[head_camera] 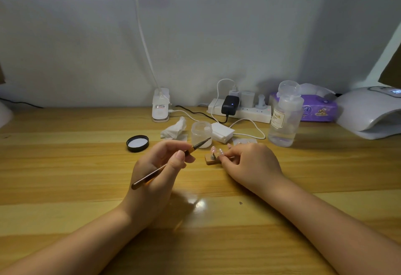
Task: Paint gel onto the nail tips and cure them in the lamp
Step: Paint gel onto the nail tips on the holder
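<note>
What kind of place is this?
Probably a home nail-art desk: a white curing lamp sits at the right, pink nail tips stand on a small holder, and the left hand holds a gel brush.

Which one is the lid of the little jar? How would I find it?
Start at the white clip lamp base at the back of the wooden table. Come toward the left hand: the lid lies flat there, alone. It's the only round black thing, whitish inside.

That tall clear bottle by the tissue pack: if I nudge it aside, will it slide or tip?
The clear bottle probably tips: it stands tall and narrow. It looks only part full, so probably light. Smooth plastic on the glossy wooden table may slide if pushed low.
</note>
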The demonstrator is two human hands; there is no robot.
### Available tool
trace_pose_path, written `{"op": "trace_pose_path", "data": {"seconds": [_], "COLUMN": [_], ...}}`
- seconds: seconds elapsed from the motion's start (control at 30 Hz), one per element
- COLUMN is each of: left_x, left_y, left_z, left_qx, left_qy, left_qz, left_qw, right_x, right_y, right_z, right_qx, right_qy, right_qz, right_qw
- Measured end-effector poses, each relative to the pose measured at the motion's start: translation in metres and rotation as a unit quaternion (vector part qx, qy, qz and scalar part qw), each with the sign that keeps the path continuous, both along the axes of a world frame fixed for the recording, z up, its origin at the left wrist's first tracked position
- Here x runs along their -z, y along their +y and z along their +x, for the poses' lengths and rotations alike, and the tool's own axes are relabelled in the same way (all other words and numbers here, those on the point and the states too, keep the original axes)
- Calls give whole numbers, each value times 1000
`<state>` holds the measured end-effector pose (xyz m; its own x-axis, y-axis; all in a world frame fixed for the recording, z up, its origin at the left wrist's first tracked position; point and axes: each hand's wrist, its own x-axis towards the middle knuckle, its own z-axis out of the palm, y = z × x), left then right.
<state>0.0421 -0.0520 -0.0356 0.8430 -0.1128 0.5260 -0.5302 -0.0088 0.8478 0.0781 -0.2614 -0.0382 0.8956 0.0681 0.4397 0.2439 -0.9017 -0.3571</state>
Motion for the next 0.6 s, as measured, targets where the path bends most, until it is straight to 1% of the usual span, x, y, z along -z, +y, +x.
{"op": "trace_pose_path", "data": {"seconds": [0.17,0.4,0.6], "left_x": [-1,0,1], "left_y": [-1,-3,-3], "left_z": [0,0,1], "left_qx": [1,3,6], "left_qy": [1,5,6], "left_qz": [3,13,21], "left_qw": [1000,1000,1000], "right_x": [-3,4,2], "right_y": [-2,2,3], "right_z": [2,3,6], "right_qx": [-6,-4,-15], "right_qy": [26,4,18], "right_qz": [-23,3,23], "right_qw": [999,1000,999]}}
